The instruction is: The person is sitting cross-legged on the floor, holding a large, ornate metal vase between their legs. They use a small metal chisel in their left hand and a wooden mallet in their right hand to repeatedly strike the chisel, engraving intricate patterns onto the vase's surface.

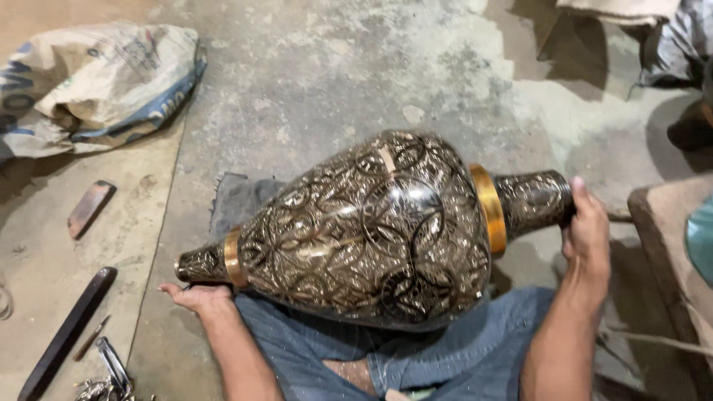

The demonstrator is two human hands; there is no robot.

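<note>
Engraved dark metal vase point(364, 230) lies sideways across the lap. Right hand point(587, 230) grips its neck; left hand point(197, 297), open, supports the narrow foot.

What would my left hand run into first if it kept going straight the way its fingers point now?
Likely the dark flat bar on the floor. The left hand, palm up under the vase's narrow end, points left toward it; depth is uncertain.
</note>
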